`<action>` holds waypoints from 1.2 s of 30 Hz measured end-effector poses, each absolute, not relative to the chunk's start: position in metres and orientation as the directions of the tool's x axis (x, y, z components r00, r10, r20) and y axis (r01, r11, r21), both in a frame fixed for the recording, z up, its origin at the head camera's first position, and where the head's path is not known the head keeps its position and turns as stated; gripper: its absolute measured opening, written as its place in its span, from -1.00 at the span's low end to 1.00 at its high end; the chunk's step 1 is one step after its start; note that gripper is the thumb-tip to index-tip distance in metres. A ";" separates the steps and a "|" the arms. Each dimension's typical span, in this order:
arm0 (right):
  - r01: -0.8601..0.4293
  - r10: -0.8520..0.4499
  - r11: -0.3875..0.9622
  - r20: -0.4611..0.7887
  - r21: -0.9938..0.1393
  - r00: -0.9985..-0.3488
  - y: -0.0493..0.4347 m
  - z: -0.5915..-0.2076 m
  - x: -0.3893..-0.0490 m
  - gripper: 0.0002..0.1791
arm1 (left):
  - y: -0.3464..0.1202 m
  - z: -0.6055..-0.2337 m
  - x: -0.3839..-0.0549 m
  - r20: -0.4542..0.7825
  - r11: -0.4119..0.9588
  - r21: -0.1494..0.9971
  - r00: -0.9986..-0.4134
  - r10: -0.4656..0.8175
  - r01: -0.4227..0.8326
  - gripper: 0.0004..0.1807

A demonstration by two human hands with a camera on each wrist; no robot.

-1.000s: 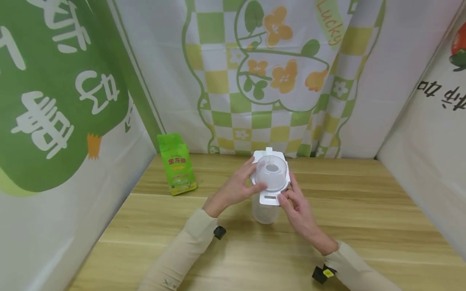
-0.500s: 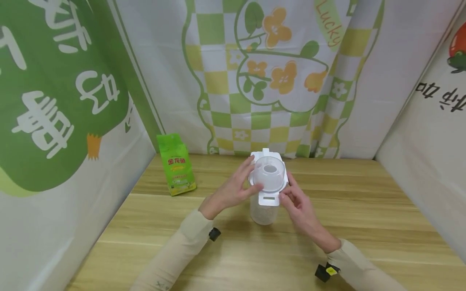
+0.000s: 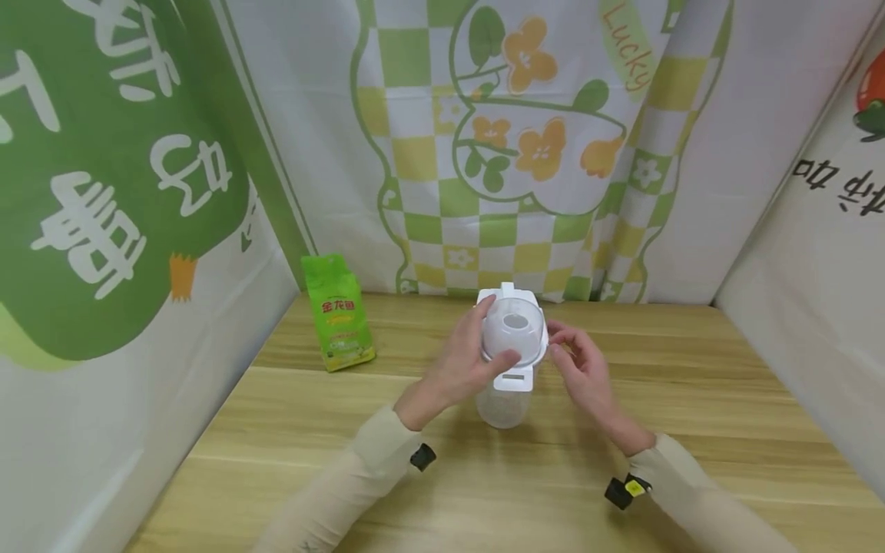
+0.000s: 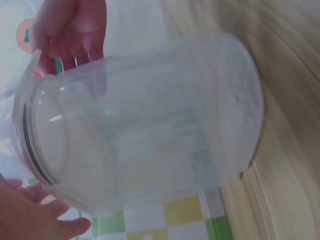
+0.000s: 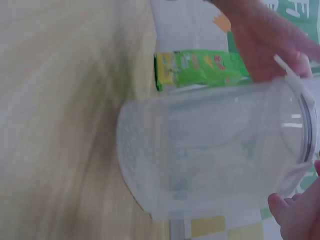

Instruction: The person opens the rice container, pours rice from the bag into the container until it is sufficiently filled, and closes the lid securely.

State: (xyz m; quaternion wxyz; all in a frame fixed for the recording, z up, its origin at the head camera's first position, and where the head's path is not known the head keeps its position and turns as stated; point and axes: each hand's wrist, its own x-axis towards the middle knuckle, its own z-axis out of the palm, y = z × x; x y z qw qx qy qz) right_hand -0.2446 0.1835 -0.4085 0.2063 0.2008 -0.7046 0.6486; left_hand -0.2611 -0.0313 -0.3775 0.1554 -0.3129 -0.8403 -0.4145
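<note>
A clear plastic storage jar (image 3: 503, 407) stands upright on the table, capped by a white lid (image 3: 513, 378) with side flaps and a front tab. A transparent domed cup (image 3: 515, 334) sits on top of the lid. My left hand (image 3: 463, 357) grips the dome from the left, thumb in front and fingers behind. At the lid's right edge, my right hand (image 3: 584, 369) has its thumb and forefinger apart, loosely bent against the rim. Side-on, the right wrist view shows the see-through jar body (image 5: 215, 150) with a textured base and my right fingers (image 5: 287, 207) by the lid.
A green bag (image 3: 339, 315) printed with red lettering stands at the table's back left. Printed curtains (image 3: 512, 246) hang close behind the jar, and fabric walls border both sides of the wooden table (image 3: 677, 399).
My right hand has left the front tab's corner and shifted to the lid's right side. My left hand has slid inward, its thumb and fingers farther round the dome.
</note>
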 end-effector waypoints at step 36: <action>-0.449 -0.034 0.042 0.448 -0.893 -0.894 0.204 -0.399 -0.309 -0.66 | -0.005 -0.357 -0.263 0.730 0.493 0.456 -0.628 0.269 0.741 -0.46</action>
